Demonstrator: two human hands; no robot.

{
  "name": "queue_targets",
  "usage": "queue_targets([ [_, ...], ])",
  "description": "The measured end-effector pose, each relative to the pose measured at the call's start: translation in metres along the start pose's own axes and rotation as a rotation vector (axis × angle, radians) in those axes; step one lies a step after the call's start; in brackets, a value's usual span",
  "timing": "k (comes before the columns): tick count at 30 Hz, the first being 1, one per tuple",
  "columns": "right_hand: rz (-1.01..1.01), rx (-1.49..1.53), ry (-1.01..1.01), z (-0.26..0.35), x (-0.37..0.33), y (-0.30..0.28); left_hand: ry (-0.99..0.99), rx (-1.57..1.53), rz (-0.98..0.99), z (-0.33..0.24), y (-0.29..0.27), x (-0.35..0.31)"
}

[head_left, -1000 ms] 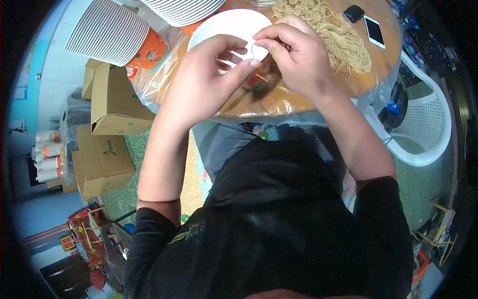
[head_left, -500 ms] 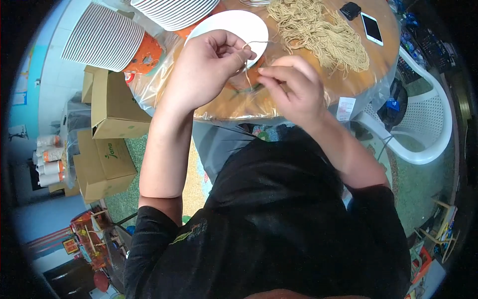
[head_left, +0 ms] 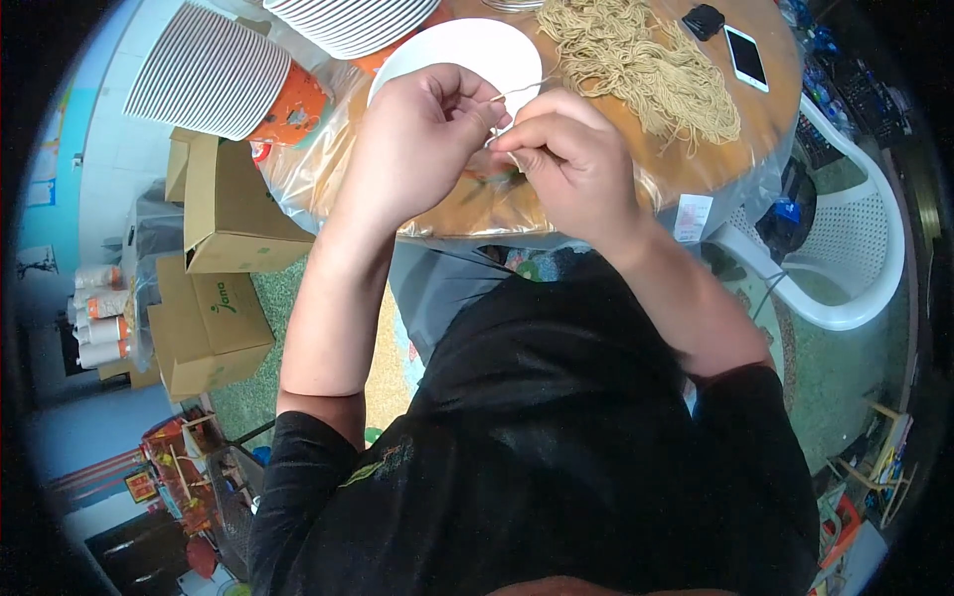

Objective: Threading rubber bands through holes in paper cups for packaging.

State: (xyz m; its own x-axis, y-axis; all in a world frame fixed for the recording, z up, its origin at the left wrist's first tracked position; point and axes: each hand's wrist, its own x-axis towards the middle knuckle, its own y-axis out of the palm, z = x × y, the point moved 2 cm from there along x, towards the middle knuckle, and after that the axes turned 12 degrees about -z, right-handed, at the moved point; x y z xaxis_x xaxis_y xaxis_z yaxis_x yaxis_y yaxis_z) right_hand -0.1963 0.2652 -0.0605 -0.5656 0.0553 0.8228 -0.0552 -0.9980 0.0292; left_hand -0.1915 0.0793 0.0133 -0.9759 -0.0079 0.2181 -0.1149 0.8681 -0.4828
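Observation:
Over the near part of the round table [head_left: 467,221], my left hand [head_left: 417,144] pinches a thin beige string [head_left: 519,91] between thumb and fingertips. The string bends by the thumb, and one strand runs up toward the right. My right hand [head_left: 578,164] is close beside it, thumb and forefinger pinched on the string's lower end. Behind my left hand lies a round white plate-like disc [head_left: 467,45], partly hidden by it. A loose heap of beige yarn [head_left: 651,74] sits beyond my right hand.
Two stacks of white-rimmed orange tubs [head_left: 214,74] stand at the far left. A phone [head_left: 745,58] and a small black object [head_left: 704,21] lie at the far right. Open cardboard boxes [head_left: 234,223] are left of the table, a white plastic chair [head_left: 855,228] right.
My right hand has moved left, up to my left hand, and its fingers have closed on the string's lower end. My left hand has barely moved.

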Motion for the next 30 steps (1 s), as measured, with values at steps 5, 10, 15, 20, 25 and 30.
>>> queue_targets([
  [5,-0.057,0.115,0.319,0.001,-0.005,0.004,-0.080,-0.082,-0.019,-0.008,0.003,-0.001],
  [10,-0.080,0.139,0.452,0.005,0.002,0.005,0.011,-0.228,-0.058,-0.001,-0.004,-0.003],
  [15,-0.037,0.210,0.671,0.002,0.008,0.003,0.013,-0.255,-0.046,-0.001,-0.006,-0.007],
  [20,0.121,0.049,0.779,0.006,0.026,-0.005,0.062,-0.372,-0.005,-0.001,-0.011,-0.005],
  [25,0.162,-0.146,0.685,0.013,0.037,-0.005,0.115,-0.444,0.056,-0.004,-0.009,-0.002],
  [30,0.221,-0.311,0.668,0.032,0.055,-0.005,0.164,-0.407,0.133,0.005,-0.008,0.000],
])
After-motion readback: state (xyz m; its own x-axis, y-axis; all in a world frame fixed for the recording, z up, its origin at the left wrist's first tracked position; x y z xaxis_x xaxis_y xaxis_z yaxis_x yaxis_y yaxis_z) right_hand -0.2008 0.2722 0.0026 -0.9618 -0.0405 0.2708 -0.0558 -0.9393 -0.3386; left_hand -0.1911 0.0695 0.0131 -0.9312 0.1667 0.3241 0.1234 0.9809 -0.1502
